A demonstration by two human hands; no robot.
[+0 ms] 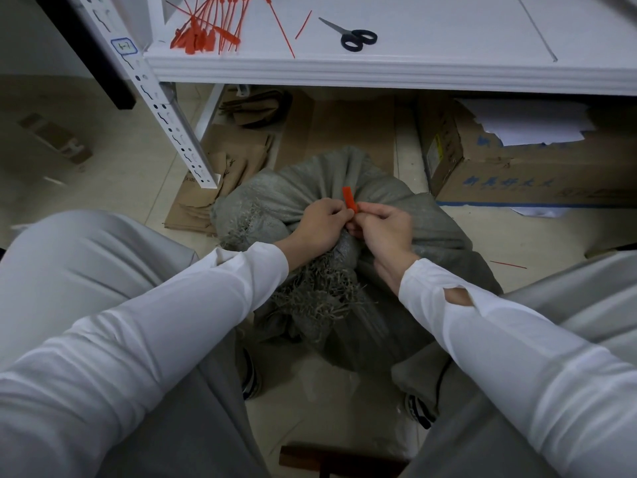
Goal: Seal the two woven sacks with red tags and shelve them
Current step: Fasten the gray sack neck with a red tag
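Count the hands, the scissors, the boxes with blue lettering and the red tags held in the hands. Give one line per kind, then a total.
hands: 2 (left hand, right hand)
scissors: 1
box with blue lettering: 1
red tag held: 1
total: 5

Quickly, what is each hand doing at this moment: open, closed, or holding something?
Left hand: closed, pinching the red tag at the neck of the sack.
Right hand: closed, pinching the same red tag.
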